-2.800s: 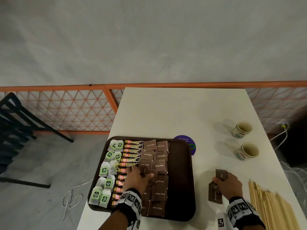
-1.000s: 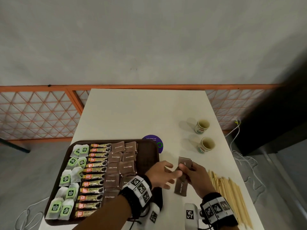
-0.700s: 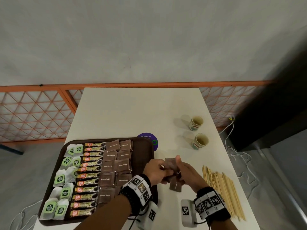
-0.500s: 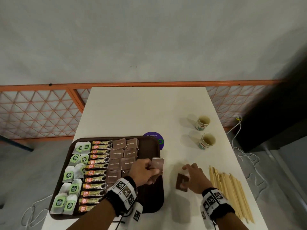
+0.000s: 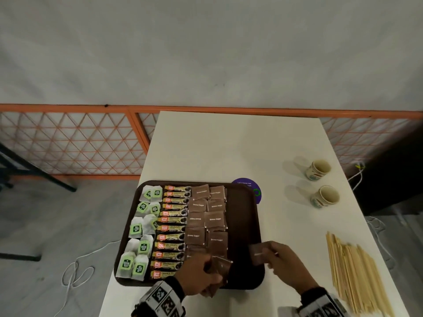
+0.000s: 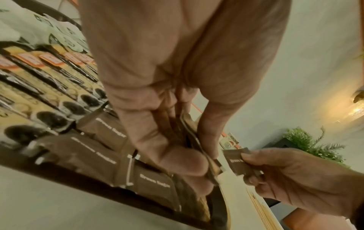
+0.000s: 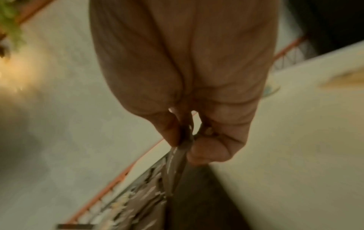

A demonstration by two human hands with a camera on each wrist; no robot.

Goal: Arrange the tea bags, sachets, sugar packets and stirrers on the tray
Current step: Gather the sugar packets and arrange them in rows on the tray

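Observation:
A dark brown tray [image 5: 242,216] holds green-tagged tea bags [image 5: 143,227] on its left, a column of coffee sachets [image 5: 174,227], then brown sugar packets [image 5: 206,216]. My left hand [image 5: 201,275] is over the tray's near edge and pinches a brown sugar packet [image 5: 222,266] between thumb and fingers [image 6: 183,161]. My right hand [image 5: 283,261] pinches another brown sugar packet [image 5: 257,253] above the tray's right rim; this packet [image 6: 239,161] shows again in the left wrist view. Wooden stirrers [image 5: 357,271] lie in a pile on the table at the right.
Two paper cups [image 5: 319,169] [image 5: 326,197] stand on the white table [image 5: 229,145] at the right. A purple round sticker [image 5: 249,186] peeks out behind the tray. An orange lattice fence [image 5: 68,143] runs behind the table, and cables [image 5: 75,273] lie on the floor.
My left hand took a sugar packet from the right hand and carried it down over the tray's near edge. My right hand lifted another packet off the table toward the tray.

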